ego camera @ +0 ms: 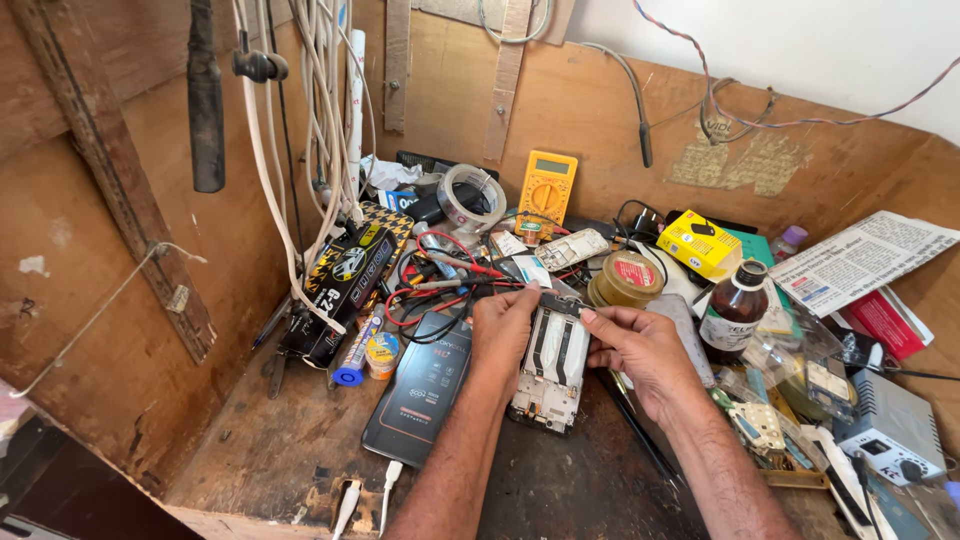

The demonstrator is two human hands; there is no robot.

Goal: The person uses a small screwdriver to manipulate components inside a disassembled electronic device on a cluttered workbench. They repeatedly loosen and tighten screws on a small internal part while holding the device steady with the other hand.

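Two bare hands frame an opened phone (549, 362) at the middle of a cluttered wooden workbench (260, 450). The left hand (503, 335) grips the phone's left edge, fingers curled around its upper corner, while the right hand (640, 350) meets the right edge, thumb and forefinger pinching near the top. The phone thus sits between the two hands, touching both, its long axis running away from the viewer and its lower end resting on or just above the dark bench surface; which of these cannot be told.

The phone lies with its back cover off: a pale metal frame, two dark flat ribbon cables running lengthwise down its centre, and a small greenish-grey circuit section at the near end.

Just left of the left forearm lies a black phone box (420, 385). Beyond the hands stand a round tin (626, 277), a yellow multimeter (546, 186) and a roll of clear tape (470, 196). Near the right hand stands a brown glass bottle (734, 308), with a yellow box (700, 243) behind it.
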